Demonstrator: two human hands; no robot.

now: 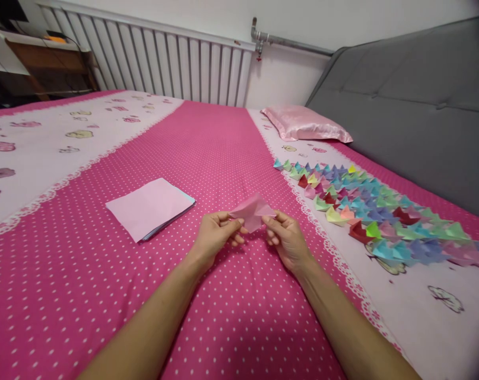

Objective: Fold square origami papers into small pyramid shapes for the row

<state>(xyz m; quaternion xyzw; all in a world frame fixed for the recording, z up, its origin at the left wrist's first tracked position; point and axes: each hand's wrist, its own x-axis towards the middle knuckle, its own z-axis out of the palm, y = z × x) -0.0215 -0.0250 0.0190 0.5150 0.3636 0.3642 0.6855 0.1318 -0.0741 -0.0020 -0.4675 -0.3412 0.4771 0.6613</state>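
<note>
Between my two hands is a small pink folded paper boat (253, 207), held up just over the bedspread with its peak in the middle. My left hand (220, 232) pinches its left corner between thumb and fingers. The right corner is gripped the same way by my right hand (285, 235). To the left lies a stack of paper sheets (152, 206), pink on top with blue edges showing below. On the right, rows of small folded paper boats (366, 208) in many colours stand close together.
A pink dotted bedspread (215, 142) with pale printed bands covers the bed. A shiny pink pillow (304, 123) rests near the grey padded headboard (413, 89). Behind the bed are a white radiator (163, 58) and a pipe (294, 45). A desk (45, 58) stands at the far left.
</note>
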